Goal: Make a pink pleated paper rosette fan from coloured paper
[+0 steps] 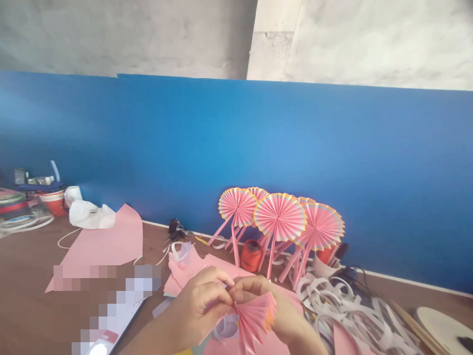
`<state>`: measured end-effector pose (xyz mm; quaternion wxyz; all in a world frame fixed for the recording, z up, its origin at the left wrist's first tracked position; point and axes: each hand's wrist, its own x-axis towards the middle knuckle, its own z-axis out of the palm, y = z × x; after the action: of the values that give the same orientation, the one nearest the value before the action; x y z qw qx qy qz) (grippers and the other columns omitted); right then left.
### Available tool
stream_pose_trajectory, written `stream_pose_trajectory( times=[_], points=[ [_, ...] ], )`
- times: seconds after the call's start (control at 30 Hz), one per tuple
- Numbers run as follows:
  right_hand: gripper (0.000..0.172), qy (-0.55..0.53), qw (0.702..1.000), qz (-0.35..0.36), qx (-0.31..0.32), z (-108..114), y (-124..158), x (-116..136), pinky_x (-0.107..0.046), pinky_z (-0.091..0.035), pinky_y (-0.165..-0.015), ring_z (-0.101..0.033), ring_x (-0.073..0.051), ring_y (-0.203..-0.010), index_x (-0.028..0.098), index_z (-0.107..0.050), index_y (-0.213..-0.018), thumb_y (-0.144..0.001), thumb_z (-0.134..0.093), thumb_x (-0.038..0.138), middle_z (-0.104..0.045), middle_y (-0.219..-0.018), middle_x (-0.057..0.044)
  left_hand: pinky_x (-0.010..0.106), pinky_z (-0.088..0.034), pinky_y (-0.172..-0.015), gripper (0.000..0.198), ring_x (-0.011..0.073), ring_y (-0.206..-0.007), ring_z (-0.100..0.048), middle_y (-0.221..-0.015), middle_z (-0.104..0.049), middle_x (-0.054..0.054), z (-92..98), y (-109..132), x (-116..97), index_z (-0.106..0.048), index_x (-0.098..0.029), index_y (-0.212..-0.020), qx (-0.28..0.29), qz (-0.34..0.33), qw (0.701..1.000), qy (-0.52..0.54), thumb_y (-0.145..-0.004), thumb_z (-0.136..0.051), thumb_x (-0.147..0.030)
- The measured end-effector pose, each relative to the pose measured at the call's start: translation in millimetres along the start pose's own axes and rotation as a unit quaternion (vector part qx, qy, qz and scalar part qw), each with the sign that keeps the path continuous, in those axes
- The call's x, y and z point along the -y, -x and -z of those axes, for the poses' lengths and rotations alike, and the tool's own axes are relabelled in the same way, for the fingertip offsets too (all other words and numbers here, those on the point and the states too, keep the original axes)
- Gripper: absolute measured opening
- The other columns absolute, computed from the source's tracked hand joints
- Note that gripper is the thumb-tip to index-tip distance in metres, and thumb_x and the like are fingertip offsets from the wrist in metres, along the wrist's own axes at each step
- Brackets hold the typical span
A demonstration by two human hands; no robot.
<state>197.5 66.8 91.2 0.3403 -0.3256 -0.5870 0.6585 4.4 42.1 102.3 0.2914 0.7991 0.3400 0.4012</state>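
Both my hands meet low in the middle of the view over a pleated pink paper fan (254, 318). My left hand (197, 308) pinches the top of the folded fan with its fingertips pressed together. My right hand (281, 320) lies behind the pleats and grips the fan from the right side, its fingers curled round it. The fan spreads downward from the pinch, with a yellow and blue edge on its right side. Under the hands lie sheets of pink paper (192, 268).
Several finished round pink paper fans (279, 217) lean against the blue wall (258, 143). A red tape roll (251, 255) sits below them. White paper strips (343, 305) pile at the right. A large pink sheet (107, 241) and a white bag (88, 215) lie at the left.
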Motion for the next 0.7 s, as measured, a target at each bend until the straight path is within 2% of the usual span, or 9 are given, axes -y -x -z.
stream_pose_trajectory(
  times=[0.13, 0.23, 0.33, 0.5, 0.57, 0.7],
  points=[
    [0.025, -0.003, 0.998, -0.006, 0.066, 3, 1, 8, -0.028, -0.044, -0.076, -0.06, -0.018, -0.082, 0.017, -0.074, -0.078, -0.066, -0.077, 0.038, -0.067, -0.087, -0.004, 0.028, -0.043, -0.069, 0.017, 0.016, -0.074, -0.055, -0.075, -0.061, 0.004, 0.5, 0, -3, -0.063, -0.019, -0.07, 0.001, -0.055, 0.992, -0.117, -0.085, -0.056, -0.019],
    [0.02, 0.076, 0.992, -0.022, 0.102, 4, 1, 15, -0.025, -0.042, -0.073, -0.058, -0.016, -0.081, 0.019, -0.075, -0.078, -0.062, -0.079, 0.031, -0.068, -0.09, -0.002, 0.026, -0.04, -0.065, 0.017, 0.0142, -0.066, -0.052, -0.067, -0.059, 0.001, -1.1, 1, -4, -0.061, -0.019, -0.068, 0.033, -0.08, 0.984, -0.156, -0.084, -0.057, -0.016],
    [0.016, 0.161, 0.981, -0.037, 0.098, 6, 1, 14, -0.022, -0.039, -0.066, -0.053, -0.012, -0.07, 0.021, -0.075, -0.074, -0.058, -0.078, 0.024, -0.066, -0.082, 0.002, 0.026, -0.039, -0.065, 0.018, 0.014, -0.066, -0.051, -0.068, -0.061, 0.001, -5.4, 2, 0, -0.06, -0.019, -0.074, 0.063, -0.113, 0.976, -0.174, -0.086, -0.05, -0.011],
    [0.011, 0.11, 0.986, -0.062, 0.11, 12, -1, 4, -0.023, -0.041, -0.066, -0.053, -0.011, -0.065, 0.019, -0.075, -0.071, -0.06, -0.074, 0.021, -0.064, -0.074, 0.003, 0.029, -0.037, -0.064, 0.03, 0.0165, -0.069, -0.048, -0.072, -0.059, 0.005, -15.3, 3, 18, -0.056, -0.018, -0.074, 0.049, -0.169, 0.957, -0.231, -0.091, -0.034, -0.011],
    [0.01, 0.11, 0.987, -0.065, 0.097, 13, -2, 1, -0.023, -0.042, -0.065, -0.054, -0.011, -0.064, 0.019, -0.075, -0.069, -0.059, -0.074, 0.02, -0.064, -0.071, 0.002, 0.029, -0.037, -0.066, 0.029, 0.0175, -0.072, -0.049, -0.076, -0.06, 0.006, -18.2, 3, 25, -0.057, -0.018, -0.077, 0.045, -0.174, 0.952, -0.248, -0.091, -0.032, -0.01],
    [0.008, 0.161, 0.985, -0.052, 0.022, 16, -4, -6, -0.021, -0.04, -0.057, -0.054, -0.011, -0.061, 0.018, -0.073, -0.063, -0.059, -0.068, 0.014, -0.065, -0.066, 0.002, 0.028, -0.038, -0.065, 0.029, 0.0178, -0.072, -0.05, -0.076, -0.06, 0.006, -24.0, 4, 32, -0.056, -0.018, -0.078, 0.015, -0.177, 0.942, -0.284, -0.091, -0.032, -0.009]
  ],
)
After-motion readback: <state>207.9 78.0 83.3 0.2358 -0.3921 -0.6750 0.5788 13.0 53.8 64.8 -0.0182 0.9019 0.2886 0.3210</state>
